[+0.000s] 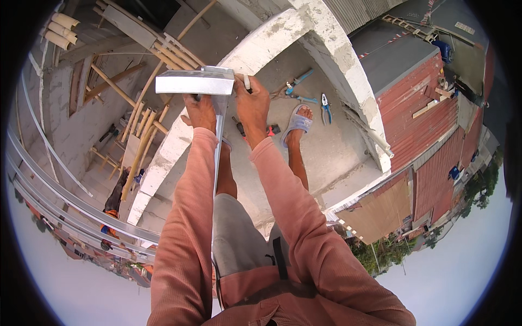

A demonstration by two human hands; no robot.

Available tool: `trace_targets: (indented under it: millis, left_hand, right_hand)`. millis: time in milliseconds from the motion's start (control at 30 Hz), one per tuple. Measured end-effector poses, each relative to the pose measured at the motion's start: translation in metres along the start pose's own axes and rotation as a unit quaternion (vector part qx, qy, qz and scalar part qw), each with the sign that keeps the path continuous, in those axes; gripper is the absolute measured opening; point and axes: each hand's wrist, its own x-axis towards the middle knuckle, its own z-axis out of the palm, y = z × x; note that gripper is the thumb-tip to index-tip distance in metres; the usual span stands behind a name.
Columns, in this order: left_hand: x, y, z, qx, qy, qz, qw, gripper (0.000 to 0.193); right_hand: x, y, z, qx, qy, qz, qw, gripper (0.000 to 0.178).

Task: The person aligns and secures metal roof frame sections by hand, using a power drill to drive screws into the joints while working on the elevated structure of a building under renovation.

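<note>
A short piece of silver metal channel (194,82) lies crosswise against the upper end of a long silver metal profile (219,120), which runs down between my arms. My left hand (201,112) is closed just below the crosspiece, gripping the metal; its fingertips are partly hidden. Beside the joint, my right hand (253,106) pinches a small pen-like thing with a white end (247,82), close to the metal edge. On the concrete beyond it lie blue-handled snips (298,89) and blue-handled pliers (326,110). A red and black tool (273,130) is partly hidden by my right forearm.
My sandalled right foot (298,125) stands on a concrete slab framed by pale concrete beams (348,65). Bamboo poles (142,138) stand in a lower space at left. More long metal profiles (70,187) lie at far left. Red metal roofs (408,119) sit below at right.
</note>
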Motion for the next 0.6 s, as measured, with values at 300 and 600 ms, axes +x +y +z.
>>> trace_targets:
  millis: [300,600]
  left_hand:
    - [0.006,-0.010,-0.005,-0.020,-0.007,-0.033,0.999,0.058]
    - [0.004,-0.003,-0.002,0.029,0.001,-0.014,0.999,0.061]
  right_hand:
    - [0.007,0.009,0.000,0.046,-0.026,0.018,0.998,0.030]
    - [0.010,0.014,-0.003,0.062,-0.036,-0.010,0.997,0.028]
